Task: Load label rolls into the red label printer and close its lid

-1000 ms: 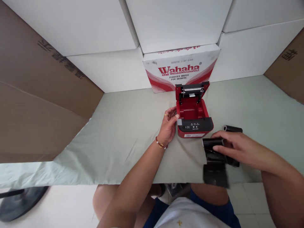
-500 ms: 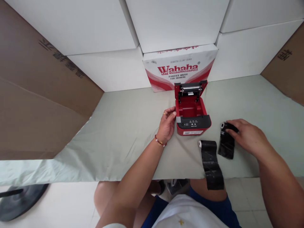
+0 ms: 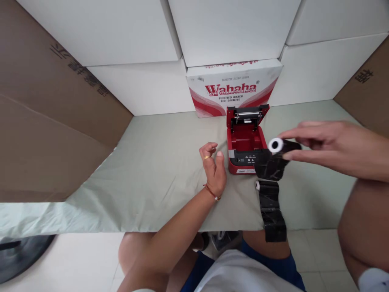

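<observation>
A: What is each hand doing?

B: The right hand (image 3: 331, 146) has its grip closed on a black roll (image 3: 288, 147), thumb below and fingers above, clear of the white end (image 3: 281, 147); the left hand (image 3: 214, 168) is loosely open with nothing in it, just beside the red machine (image 3: 246, 142).

A: And around the right grip?

B: The loose strip (image 3: 270, 166) hangs below it, in front of the machine's near corner; I cannot tell whether they touch; the raised lid (image 3: 247, 115) stands beyond and to the left; nearer the person than the grip, a second roll (image 3: 269, 187) lies on the bench (image 3: 164, 162), its tail (image 3: 272, 219) drooping over the edge.

A: How would you handle that hold well?

B: I'd pinch firmly enough that the turns don't slip, yet not crush them; keep the roll level, the strip hanging free and untwisted, away from the corner; the wrist should turn gently, since a slack strip seems likely to snag or unwind; the left hand is well placed to steady the machine by its side.
</observation>
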Available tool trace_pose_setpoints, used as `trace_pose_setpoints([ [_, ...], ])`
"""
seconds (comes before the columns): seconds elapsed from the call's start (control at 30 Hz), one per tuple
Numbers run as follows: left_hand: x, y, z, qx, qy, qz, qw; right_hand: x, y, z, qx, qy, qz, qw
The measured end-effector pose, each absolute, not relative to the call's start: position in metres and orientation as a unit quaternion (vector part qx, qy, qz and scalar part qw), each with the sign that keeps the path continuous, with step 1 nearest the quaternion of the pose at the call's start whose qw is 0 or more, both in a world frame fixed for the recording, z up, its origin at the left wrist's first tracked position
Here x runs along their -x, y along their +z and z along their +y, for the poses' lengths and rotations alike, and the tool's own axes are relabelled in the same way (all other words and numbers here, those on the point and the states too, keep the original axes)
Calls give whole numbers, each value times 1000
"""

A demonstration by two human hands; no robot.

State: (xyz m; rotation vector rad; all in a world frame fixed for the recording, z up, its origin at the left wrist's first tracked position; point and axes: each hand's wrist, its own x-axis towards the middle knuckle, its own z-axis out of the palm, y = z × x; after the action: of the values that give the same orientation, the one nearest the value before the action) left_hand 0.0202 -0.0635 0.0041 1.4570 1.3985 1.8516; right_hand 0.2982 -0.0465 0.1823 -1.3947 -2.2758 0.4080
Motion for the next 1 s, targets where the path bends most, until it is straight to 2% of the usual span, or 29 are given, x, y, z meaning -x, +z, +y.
trace_pose_setpoints([
  [0.1, -19, 12, -76, -627, 643, 432, 81, -251, 168, -19, 505, 219, -830, 91],
  [0.23, -22, 21, -86, -723, 585, 368, -14, -214, 149, 1, 568, 129, -812, 34],
  [0.6, -33, 28, -87, -781, 519, 338, -75, -193, 136, 27, 553, 73, -828, -65],
  [0.67, -32, 28, -87, -788, 513, 332, -74, -188, 134, 28, 557, 60, -826, -69],
  [0.87, -31, 25, -84, -806, 495, 319, -65, -177, 124, 30, 595, 5, -804, -9],
  [1.0, -31, 24, -84, -815, 480, 320, -46, -173, 110, 34, 559, 23, -828, 25],
])
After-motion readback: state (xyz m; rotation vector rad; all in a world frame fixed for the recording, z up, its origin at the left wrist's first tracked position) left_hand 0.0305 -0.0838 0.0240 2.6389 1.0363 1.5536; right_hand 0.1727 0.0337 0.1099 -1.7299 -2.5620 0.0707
